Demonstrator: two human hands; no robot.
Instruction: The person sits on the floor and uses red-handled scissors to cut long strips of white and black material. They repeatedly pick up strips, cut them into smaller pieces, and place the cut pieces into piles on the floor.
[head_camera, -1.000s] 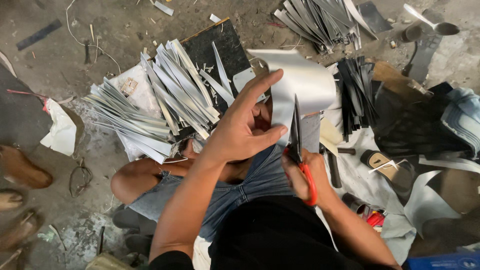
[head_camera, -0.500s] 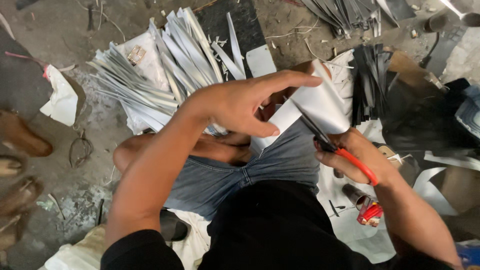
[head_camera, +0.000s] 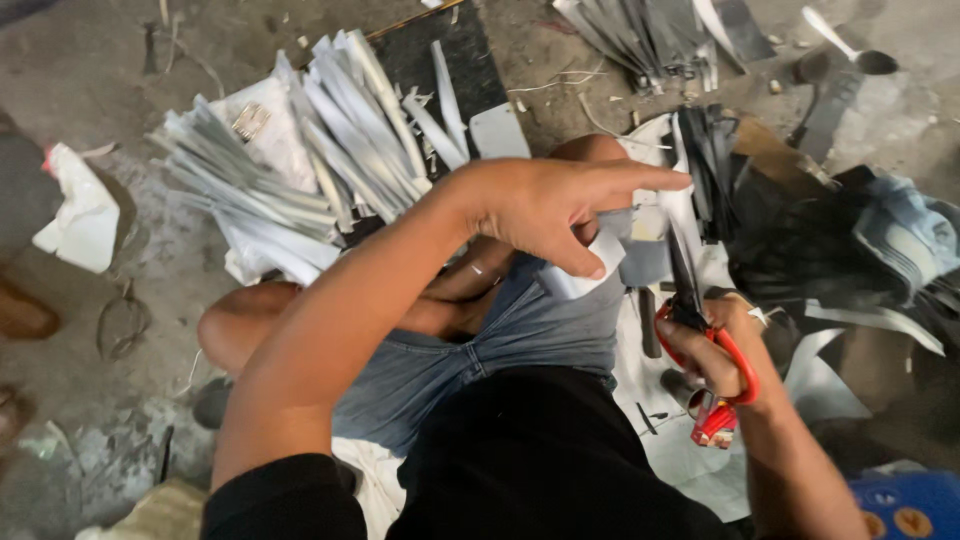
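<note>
While L hand (head_camera: 545, 215) pinches white sheet (head_camera: 600, 262) | R hand (head_camera: 715, 350) grips scissors (head_camera: 700, 315), blades prob. open | risk: thumb just beside cut line, could get nicked.

a fan of grey-white strips (head_camera: 290, 170) lies heaped at the upper left of the frame on the dusty concrete floor (head_camera: 110, 60). a second bundle of strips (head_camera: 650, 30) sits at the top edge. a metal spoon (head_camera: 850, 45) rests at the upper right. a crumpled white rag (head_camera: 80, 215) lies at the far left, and a dark heap of scraps (head_camera: 800, 240) fills the right.
</note>
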